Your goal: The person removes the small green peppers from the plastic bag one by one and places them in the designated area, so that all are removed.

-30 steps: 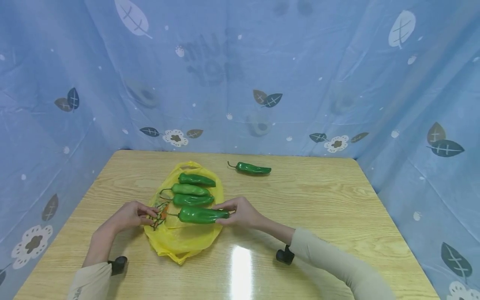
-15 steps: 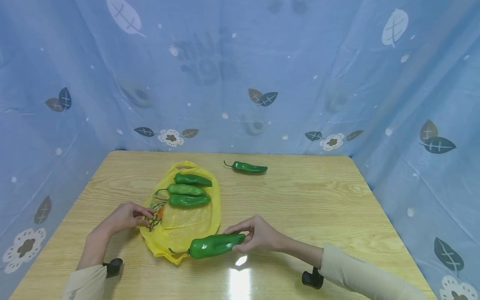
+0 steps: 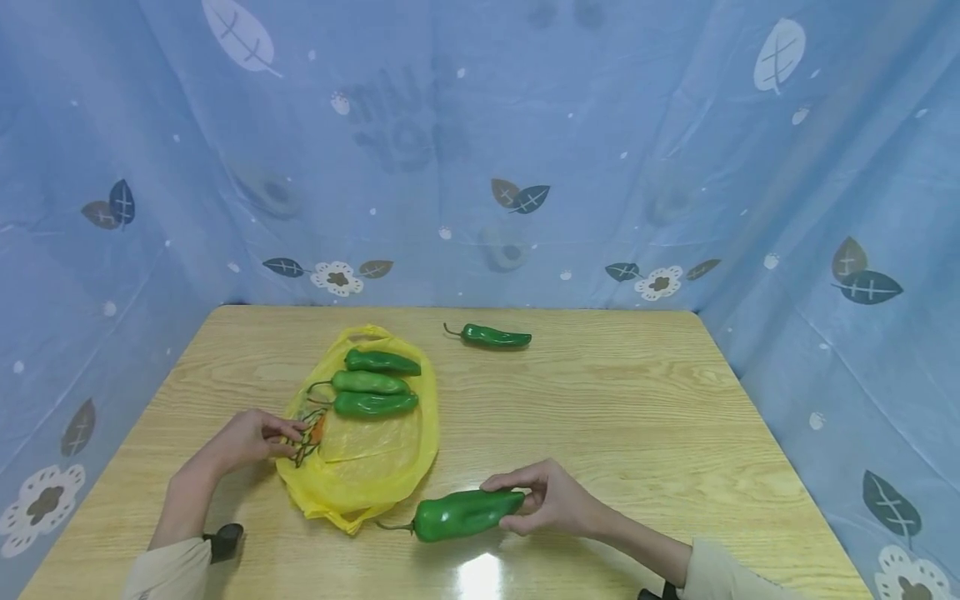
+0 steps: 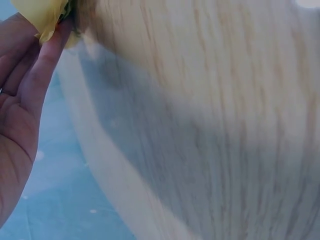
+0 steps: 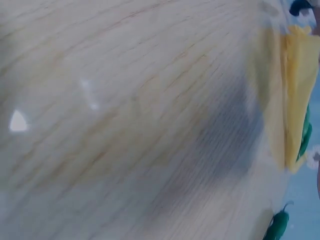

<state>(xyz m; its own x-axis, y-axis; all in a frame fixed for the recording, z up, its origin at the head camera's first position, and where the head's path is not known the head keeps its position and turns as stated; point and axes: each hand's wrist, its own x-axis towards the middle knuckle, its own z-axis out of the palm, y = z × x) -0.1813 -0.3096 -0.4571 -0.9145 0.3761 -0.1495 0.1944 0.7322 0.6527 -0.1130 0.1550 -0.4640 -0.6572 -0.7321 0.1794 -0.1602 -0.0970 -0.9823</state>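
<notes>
My right hand (image 3: 555,504) grips a large green chili pepper (image 3: 457,514) by its tip end, between thumb and fingers. The pepper lies level just past the front right of a yellow plastic bag (image 3: 427,425), its stem pointing left. At the bag's left edge my left hand (image 3: 251,437) pinches the plastic beside a printed patch of orange and dark lines; in the left wrist view a fold of yellow plastic (image 4: 47,17) sits between the fingers. Three more green peppers, the far (image 3: 382,362), middle (image 3: 369,382) and near one (image 3: 375,405), lie in a row on the bag.
Alone near the back edge of the wooden table (image 3: 615,400) lies a slim green pepper (image 3: 495,337). A blue patterned curtain (image 3: 465,150) hangs behind the table and along both sides. The bag's looped handle (image 3: 367,332) points to the back.
The right hand has carried the large pepper off the bag, toward the front and right. My left hand stays at the bag's left edge; the view has shifted slightly.
</notes>
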